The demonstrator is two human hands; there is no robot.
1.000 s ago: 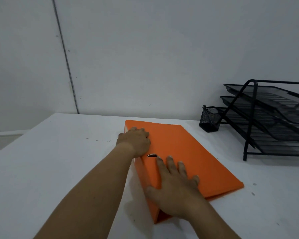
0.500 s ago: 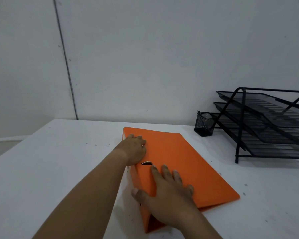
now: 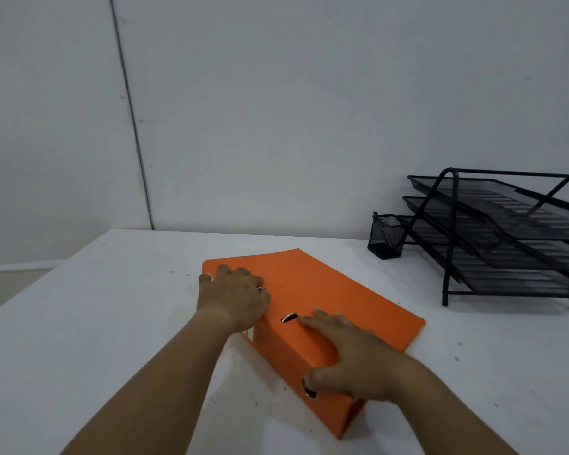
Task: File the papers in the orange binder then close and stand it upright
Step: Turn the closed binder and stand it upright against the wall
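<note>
- The orange binder sits closed at lower centre of the frame on the white desk, tilted up on its spine side.
- The left hand grips the binder's far left corner, fingers curled over the cover.
- The right hand clasps its near end, thumb on the spine by the finger hole.
- A black mesh tray rack and a pen cup stand at right.

I count one orange binder on one white table. I see two hands on it, my left hand and my right hand. There is one black wire paper rack with three trays, and one small black mesh cup.
</note>
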